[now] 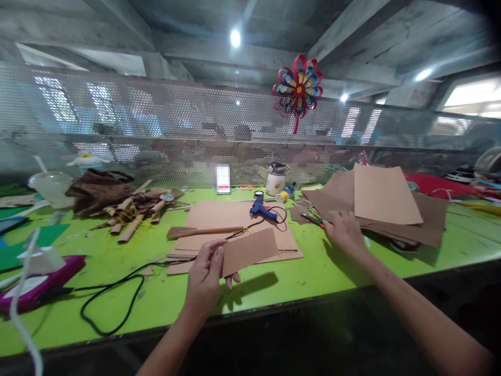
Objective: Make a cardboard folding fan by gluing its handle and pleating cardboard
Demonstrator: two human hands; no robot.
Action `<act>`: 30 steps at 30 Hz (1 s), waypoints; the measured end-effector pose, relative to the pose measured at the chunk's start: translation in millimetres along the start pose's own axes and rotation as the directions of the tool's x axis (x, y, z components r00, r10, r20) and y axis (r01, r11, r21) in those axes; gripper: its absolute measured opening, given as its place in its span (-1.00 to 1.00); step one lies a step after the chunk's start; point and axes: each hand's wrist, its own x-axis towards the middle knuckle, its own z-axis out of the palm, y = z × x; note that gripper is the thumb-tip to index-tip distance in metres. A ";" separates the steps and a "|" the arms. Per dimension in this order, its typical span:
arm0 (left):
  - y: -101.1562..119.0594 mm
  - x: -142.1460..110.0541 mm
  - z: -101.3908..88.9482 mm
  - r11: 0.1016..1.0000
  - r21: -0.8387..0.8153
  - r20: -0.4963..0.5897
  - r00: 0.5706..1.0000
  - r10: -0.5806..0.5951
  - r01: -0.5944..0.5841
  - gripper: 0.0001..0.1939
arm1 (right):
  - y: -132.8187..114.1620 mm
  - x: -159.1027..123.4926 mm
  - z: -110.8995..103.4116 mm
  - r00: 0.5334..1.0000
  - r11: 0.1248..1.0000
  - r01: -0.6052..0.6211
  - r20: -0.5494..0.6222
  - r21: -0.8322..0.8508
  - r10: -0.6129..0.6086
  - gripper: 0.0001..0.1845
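Observation:
My left hand pinches a rectangular piece of brown kraft paper and holds it above the green table's front edge. Off to the right, my right hand has its fingers closed on the handles of a pair of scissors, whose blades point left and away from me. Under the held piece lie larger flat kraft sheets. Across them rest a bundle of thin brown strips and a blue glue gun with a black cord. Brown sheets are stacked just beyond my right hand.
Rolled paper tubes with yellow thread lie at left beside a dark brown bag. A magenta device and a loop of black cord occupy the left front. A jar and a phone stand by the perforated screen.

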 end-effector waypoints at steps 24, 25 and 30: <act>-4.9 9.2 14.4 0.920 -0.217 0.215 0.935 -0.282 0.327 -0.57 | -90.7 -72.1 8.6 0.952 0.179 -0.255 0.279 0.950 -0.127 -0.57; -4.9 9.7 14.9 0.920 -0.210 0.206 0.935 -0.288 0.330 -0.57 | -89.2 -71.7 8.8 0.954 0.164 -0.260 0.280 0.952 -0.112 -0.58; -1.4 12.7 12.1 0.938 -0.135 0.168 0.940 -0.296 0.320 -0.55 | -69.8 -52.6 8.0 0.972 -0.031 -0.198 0.201 0.980 0.119 -0.60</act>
